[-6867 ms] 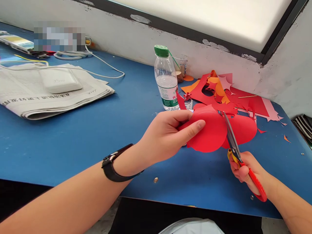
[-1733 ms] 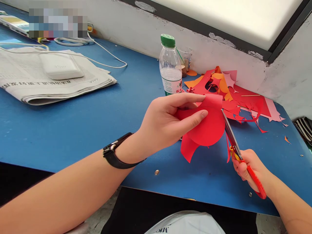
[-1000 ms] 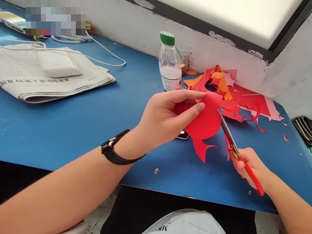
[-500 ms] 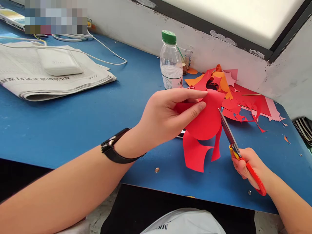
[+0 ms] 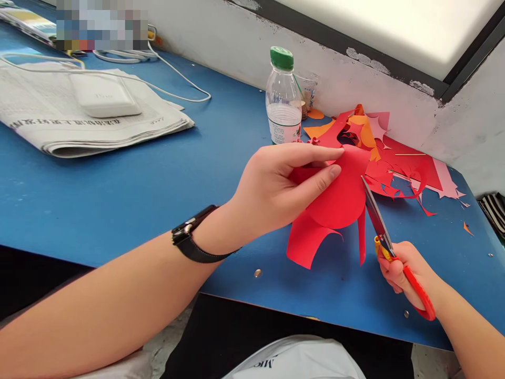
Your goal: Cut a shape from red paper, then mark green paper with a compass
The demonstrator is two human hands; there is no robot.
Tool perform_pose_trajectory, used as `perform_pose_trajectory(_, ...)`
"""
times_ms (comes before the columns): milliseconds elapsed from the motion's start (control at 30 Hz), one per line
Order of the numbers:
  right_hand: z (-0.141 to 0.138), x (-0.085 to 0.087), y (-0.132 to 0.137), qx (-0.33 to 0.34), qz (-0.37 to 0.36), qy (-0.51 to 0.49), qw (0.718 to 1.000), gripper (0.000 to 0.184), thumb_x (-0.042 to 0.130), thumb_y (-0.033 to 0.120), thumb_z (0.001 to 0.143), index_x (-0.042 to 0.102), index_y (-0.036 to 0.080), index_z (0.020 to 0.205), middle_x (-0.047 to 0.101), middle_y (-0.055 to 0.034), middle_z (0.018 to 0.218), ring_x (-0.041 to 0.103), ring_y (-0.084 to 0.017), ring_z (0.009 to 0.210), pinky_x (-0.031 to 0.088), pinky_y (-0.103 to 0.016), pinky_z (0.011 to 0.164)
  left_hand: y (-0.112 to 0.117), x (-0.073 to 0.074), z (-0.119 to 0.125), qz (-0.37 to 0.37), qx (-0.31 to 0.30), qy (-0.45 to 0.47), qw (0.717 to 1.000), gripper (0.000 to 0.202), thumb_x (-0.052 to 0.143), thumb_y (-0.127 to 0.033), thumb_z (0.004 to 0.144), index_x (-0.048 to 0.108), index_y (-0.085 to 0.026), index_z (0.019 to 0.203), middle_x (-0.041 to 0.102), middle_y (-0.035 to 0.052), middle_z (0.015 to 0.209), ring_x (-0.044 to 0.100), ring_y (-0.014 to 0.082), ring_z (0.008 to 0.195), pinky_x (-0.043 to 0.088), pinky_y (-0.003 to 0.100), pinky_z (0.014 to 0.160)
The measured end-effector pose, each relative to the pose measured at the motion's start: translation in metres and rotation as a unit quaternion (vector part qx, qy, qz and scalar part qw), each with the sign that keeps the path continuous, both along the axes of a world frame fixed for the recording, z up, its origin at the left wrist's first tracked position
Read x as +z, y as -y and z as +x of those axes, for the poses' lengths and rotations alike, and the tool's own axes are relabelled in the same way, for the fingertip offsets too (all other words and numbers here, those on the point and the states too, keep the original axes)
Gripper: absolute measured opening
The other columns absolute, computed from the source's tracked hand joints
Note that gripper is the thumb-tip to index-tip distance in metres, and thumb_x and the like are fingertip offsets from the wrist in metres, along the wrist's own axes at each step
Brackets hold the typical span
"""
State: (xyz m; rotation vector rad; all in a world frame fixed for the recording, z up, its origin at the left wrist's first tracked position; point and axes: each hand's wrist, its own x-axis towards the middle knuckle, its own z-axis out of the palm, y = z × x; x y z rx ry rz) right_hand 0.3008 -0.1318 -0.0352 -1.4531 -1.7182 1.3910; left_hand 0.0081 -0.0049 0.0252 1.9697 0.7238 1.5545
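My left hand (image 5: 288, 181) pinches a sheet of red paper (image 5: 343, 197) between thumb and fingers, above the blue table. The sheet's lower edge is cut to a round curve. A curved strip (image 5: 307, 242) hangs below it on the left, and a narrow one (image 5: 361, 239) dangles at its right side. My right hand (image 5: 406, 268) grips scissors (image 5: 379, 221) with red and yellow handles. Their blades point up and left, with the tip at the paper's right edge, and look nearly closed. Part of the sheet is hidden behind my left fingers.
A plastic bottle (image 5: 282, 100) with a green cap stands behind my left hand. Red, orange and pink paper scraps (image 5: 402, 168) lie near the wall. Folded newspaper (image 5: 118, 137) with a white box-shaped device (image 5: 104, 97) on it lies left, near a white cable (image 5: 177, 79).
The hanging strip on the left has swung leftward and curls more; the narrow right strip hangs straighter. Both hands keep their holds, and the whole view has shifted slightly.
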Motion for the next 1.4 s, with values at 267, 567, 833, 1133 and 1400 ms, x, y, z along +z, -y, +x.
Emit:
perform_pose_trajectory(267,-0.0021,0.0026,0.0012,-0.002,0.005,-0.004,1.0,0.076,0.049,0.1,0.09,0.038,0.026,0.075,0.03,0.0086,0.063,0.028,-0.011,0.049,0.021,-0.029,0.049,0.0057,0.002,0.0003,-0.034,0.031,-0.02,0.999,0.021,0.079,-0.03,0.094,0.088,-0.022,0.112,0.085,0.0059,0.088,0.071,0.0173,0.071,0.06,0.031,0.063)
perform_pose_trajectory(567,-0.0005,0.0025,-0.0002,-0.007,-0.005,-0.002,1.0,0.078,0.051,0.103,0.086,0.039,0.026,0.074,0.03,0.0077,0.067,0.024,-0.011,0.054,0.024,-0.027,0.045,0.0071,0.0019,-0.0011,-0.064,0.037,-0.014,0.997,0.023,0.078,-0.037,0.097,0.09,-0.026,0.113,0.087,0.0066,0.1,0.079,0.0214,0.085,0.066,0.032,0.072)
perform_pose_trajectory(833,-0.0045,0.007,0.0007,-0.011,-0.007,0.006,1.0,0.077,0.055,0.1,0.087,0.038,0.026,0.075,0.031,0.0081,0.066,0.025,-0.01,0.054,0.022,-0.027,0.047,0.006,0.0026,-0.0011,-0.049,0.044,-0.013,0.998,0.022,0.077,-0.034,0.097,0.091,-0.026,0.111,0.087,0.0069,0.102,0.079,0.0225,0.085,0.067,0.034,0.074)
perform_pose_trajectory(1133,-0.0041,0.0056,0.0002,-0.003,0.008,0.0,1.0,0.076,0.054,0.098,0.09,0.038,0.026,0.075,0.031,0.0082,0.066,0.025,-0.01,0.053,0.02,-0.028,0.048,0.0048,0.0016,-0.001,-0.048,0.036,-0.019,0.998,0.023,0.075,-0.032,0.098,0.09,-0.025,0.114,0.087,0.0066,0.1,0.078,0.0207,0.083,0.065,0.033,0.072)
perform_pose_trajectory(1400,-0.0043,0.0034,0.0014,-0.007,0.003,-0.003,1.0,0.079,0.051,0.103,0.087,0.039,0.026,0.074,0.029,0.0086,0.063,0.025,-0.011,0.052,0.018,-0.029,0.049,0.0015,-0.0009,-0.0016,-0.038,0.024,-0.012,0.999,0.021,0.077,-0.037,0.099,0.091,-0.027,0.111,0.087,0.0076,0.098,0.079,0.0235,0.082,0.065,0.036,0.069)
